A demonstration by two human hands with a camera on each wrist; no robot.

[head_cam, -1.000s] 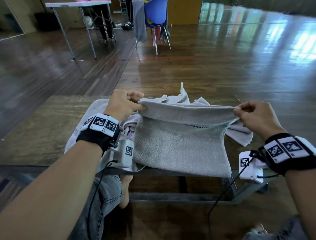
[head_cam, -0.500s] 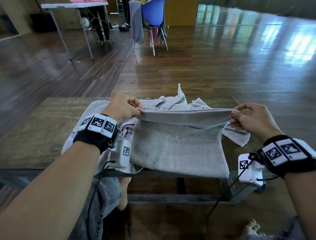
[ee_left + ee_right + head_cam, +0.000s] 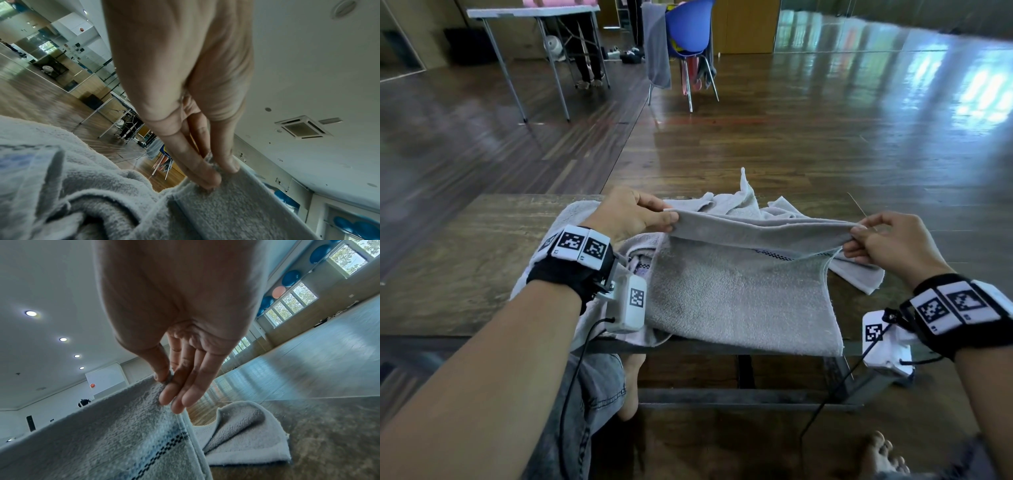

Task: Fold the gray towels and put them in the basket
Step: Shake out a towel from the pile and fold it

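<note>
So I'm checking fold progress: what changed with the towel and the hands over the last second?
Very little. The left hand and right hand pinch the same two ends of the gray towel and hold its top edge taut above the wooden table; the right hand's grip shifted slightly. Nothing was let go. The towel's lower part still hangs over the table's near edge, and the crumpled towels behind lie as before.

Right hand (image 3: 176, 331), entering from the top of the frame, pinches the upper edge of a gray towel (image 3: 115, 431) between thumb and fingers (image 3: 174, 392) at frame centre. The towel spans the lower left and bears a blue and black checked stripe (image 3: 160, 451). A second, crumpled towel (image 3: 246, 434) lies on the table (image 3: 329, 434) at lower right.
</note>
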